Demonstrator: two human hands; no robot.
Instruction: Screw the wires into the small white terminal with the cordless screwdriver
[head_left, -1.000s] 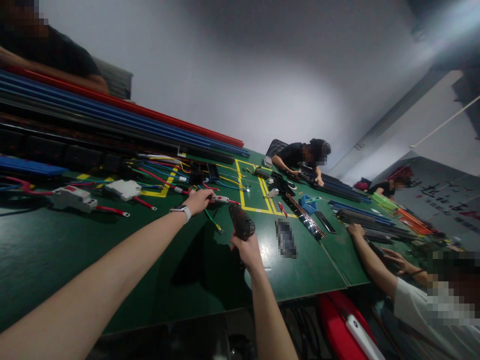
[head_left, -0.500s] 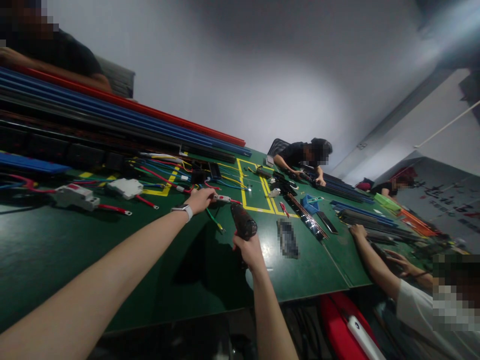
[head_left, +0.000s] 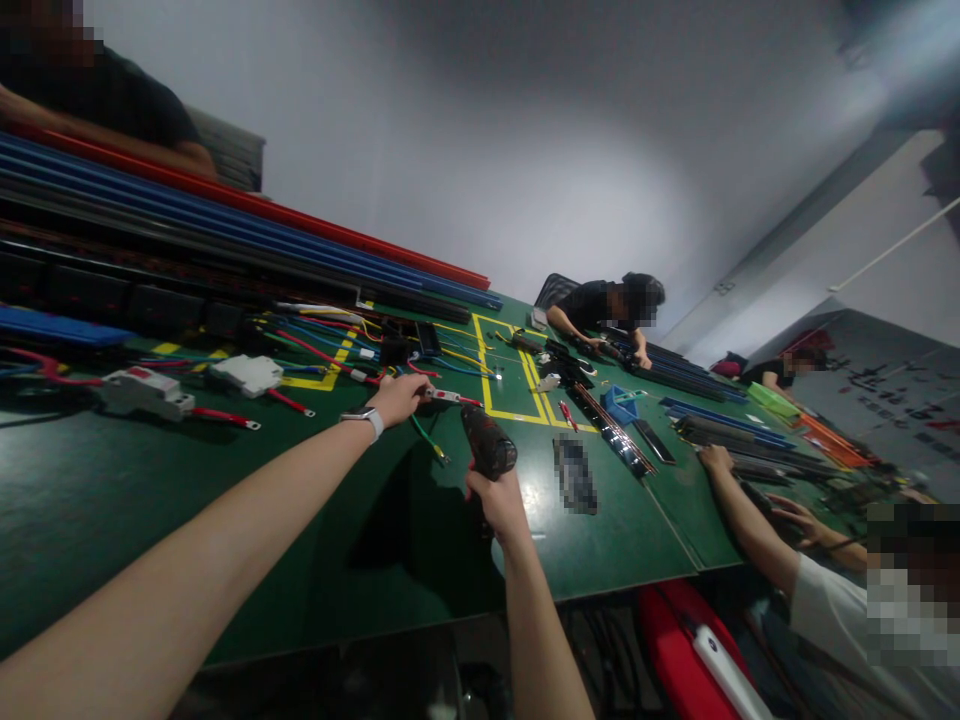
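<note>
My left hand (head_left: 402,400), a watch on its wrist, is closed round a small white breaker (head_left: 437,395) with red wire at its right end. My right hand (head_left: 499,500) grips a dark power drill (head_left: 487,443) by its handle. The drill's front end points toward the breaker's right side, close to the red wire; whether they touch is too small to tell. A green wire (head_left: 429,437) hangs below the breaker. Two more white breakers, one with a red switch (head_left: 148,390) and one paler (head_left: 247,375), lie to the left on the green table (head_left: 315,560).
Long blue rails (head_left: 225,225) and red rails (head_left: 337,230) run along the back left. To the right lie a pixelated phone-like object (head_left: 575,475), a copper-striped bar (head_left: 611,430) and a blue bin (head_left: 621,403). Other people sit around the table; a co-worker's hand (head_left: 718,460) rests on bars.
</note>
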